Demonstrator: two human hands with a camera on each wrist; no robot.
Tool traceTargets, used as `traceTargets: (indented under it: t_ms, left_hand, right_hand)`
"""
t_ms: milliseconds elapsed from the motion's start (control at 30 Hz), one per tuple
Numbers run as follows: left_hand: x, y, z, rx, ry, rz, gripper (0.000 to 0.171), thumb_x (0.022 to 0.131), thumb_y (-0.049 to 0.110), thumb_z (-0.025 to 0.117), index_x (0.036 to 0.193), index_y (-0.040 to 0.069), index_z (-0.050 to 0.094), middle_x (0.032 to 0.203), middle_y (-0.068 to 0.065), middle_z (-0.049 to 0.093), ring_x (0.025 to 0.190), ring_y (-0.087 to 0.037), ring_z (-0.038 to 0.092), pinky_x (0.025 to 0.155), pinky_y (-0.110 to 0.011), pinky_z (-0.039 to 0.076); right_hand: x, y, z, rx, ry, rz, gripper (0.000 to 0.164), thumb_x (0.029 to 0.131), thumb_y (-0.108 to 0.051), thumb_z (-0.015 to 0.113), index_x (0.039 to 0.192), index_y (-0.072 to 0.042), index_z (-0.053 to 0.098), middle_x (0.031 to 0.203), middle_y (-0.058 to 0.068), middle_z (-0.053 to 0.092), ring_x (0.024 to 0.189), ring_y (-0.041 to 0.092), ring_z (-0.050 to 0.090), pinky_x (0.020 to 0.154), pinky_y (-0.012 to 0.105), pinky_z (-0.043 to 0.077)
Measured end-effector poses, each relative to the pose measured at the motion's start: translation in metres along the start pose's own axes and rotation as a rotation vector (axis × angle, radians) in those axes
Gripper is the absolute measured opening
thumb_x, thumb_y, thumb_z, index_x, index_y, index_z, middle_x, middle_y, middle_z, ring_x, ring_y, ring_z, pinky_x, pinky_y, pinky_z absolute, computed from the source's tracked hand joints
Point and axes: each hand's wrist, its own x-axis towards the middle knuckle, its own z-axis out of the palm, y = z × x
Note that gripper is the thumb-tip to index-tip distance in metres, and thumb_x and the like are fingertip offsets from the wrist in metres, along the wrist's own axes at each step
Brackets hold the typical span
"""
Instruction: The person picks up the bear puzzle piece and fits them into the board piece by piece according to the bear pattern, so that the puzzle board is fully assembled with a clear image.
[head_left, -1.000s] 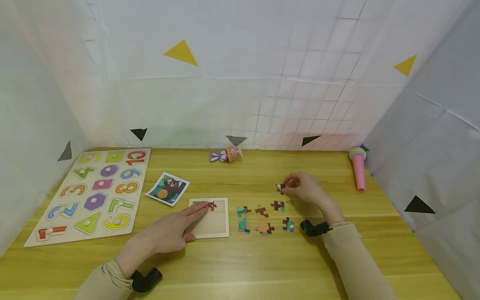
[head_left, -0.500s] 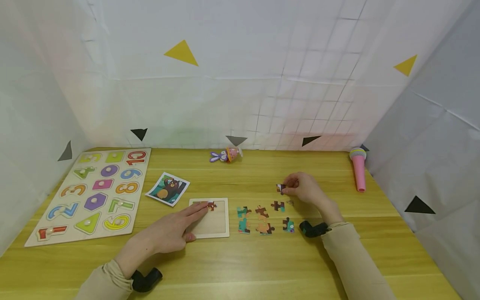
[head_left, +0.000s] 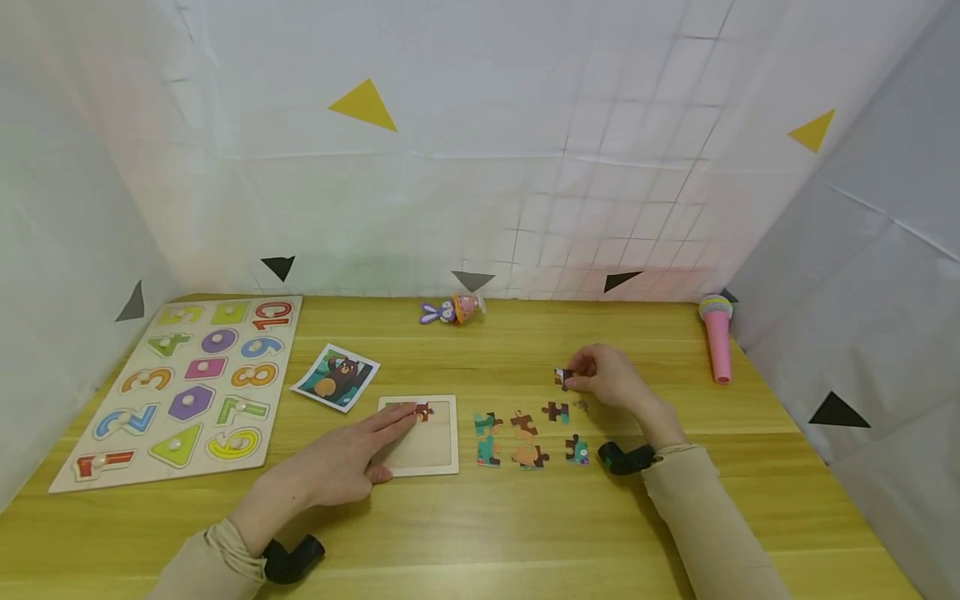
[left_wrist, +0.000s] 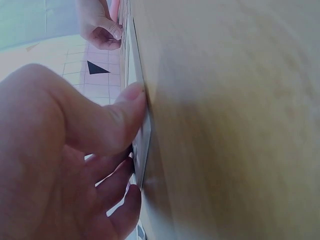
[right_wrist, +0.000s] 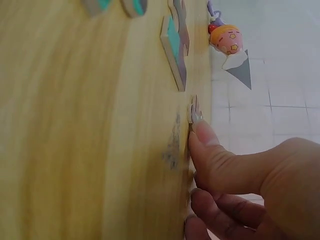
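With the fingers of the right hand (head_left: 611, 377) closed against the thumb, pinching one small puzzle piece (head_left: 560, 379) by its edge, just beyond the loose ones; cannot tell whether lifted clear of the table (head_left: 495, 533) or merely gripped at the surface, though seen very close to the wood in the right wrist view. With index and middle fingers of the left hand (head_left: 330, 462) stretched out straight over the left part of the shallow wooden tray (head_left: 454, 442) and thumb against its near edge, apparently steadying, not clasping. Seen inside the tray, along its far side: a brown piece (head_left: 425, 412), partly hidden under those fingertips, with a little more printed colour farther left; cannot count anything covered there. Judging from this, only just begun, with most of the visible tray floor bare. Left outside: the pinched piece plus several scattered to the right of the tray, among them a teal piece (head_left: 488, 452) near its edge and a dark brown piece (head_left: 556, 412) just on the near side of the pinched one; no firm count possible. Probably for comparing: a bear picture card (head_left: 337, 378) beyond the tray's far left corner, near but apart.
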Motion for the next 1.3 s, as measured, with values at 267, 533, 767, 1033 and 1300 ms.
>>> traceTargets:
  t_ms: [267,533,767,1033,1300]
  left_hand:
    - [-0.0008,0.0008,-0.0008,0.035,0.012,0.012,0.070,0.096,0.017,0.061,0.158,0.011,0.030,0.166,-0.002,0.022,0.146,-0.030,0.036,0.110,-0.050,0.042]
    - [-0.0007,0.0027,0.0002,0.079,0.035,0.049,0.071,0.092,0.011,0.061,0.156,0.005,0.032,0.166,-0.006,0.024,0.149,-0.033,0.030,0.114,-0.052,0.037]
    - [0.0034,0.0021,0.0003,0.037,0.032,0.031,0.073,0.089,0.009,0.062,0.156,0.007,0.034,0.166,-0.004,0.024,0.149,-0.033,0.029,0.116,-0.052,0.035]
    - [0.0050,0.0037,-0.0023,0.029,0.028,-0.008,0.071,0.088,0.010,0.064,0.154,0.010,0.039,0.163,-0.002,0.031,0.143,-0.028,0.041,0.110,-0.048,0.043]
    - [0.0035,0.0066,-0.0032,0.083,0.045,0.045,0.075,0.087,0.007,0.062,0.157,0.010,0.033,0.162,-0.006,0.031,0.142,-0.028,0.042,0.109,-0.048,0.044]
  right_hand:
    - [-0.0007,-0.0020,0.0000,0.028,0.022,0.002,0.018,0.088,-0.012,0.077,0.100,-0.001,0.068,0.091,0.010,0.066,0.079,0.020,0.056,0.070,0.031,0.044]
    - [-0.0003,-0.0028,0.0023,0.051,0.026,0.025,0.021,0.085,-0.015,0.081,0.098,-0.002,0.070,0.089,0.009,0.068,0.079,0.019,0.060,0.071,0.029,0.048]
    - [0.0001,-0.0022,0.0007,0.086,0.018,0.035,0.022,0.085,-0.013,0.080,0.099,-0.002,0.068,0.091,0.009,0.068,0.080,0.020,0.061,0.072,0.032,0.050]
    - [0.0014,-0.0022,0.0018,0.119,0.017,0.029,0.019,0.087,-0.012,0.078,0.100,-0.002,0.068,0.091,0.010,0.066,0.081,0.021,0.060,0.073,0.032,0.050]
    - [-0.0007,-0.0099,0.0014,0.132,0.023,0.012,0.009,0.096,-0.015,0.068,0.101,-0.007,0.069,0.095,0.008,0.069,0.084,0.020,0.062,0.075,0.033,0.051]
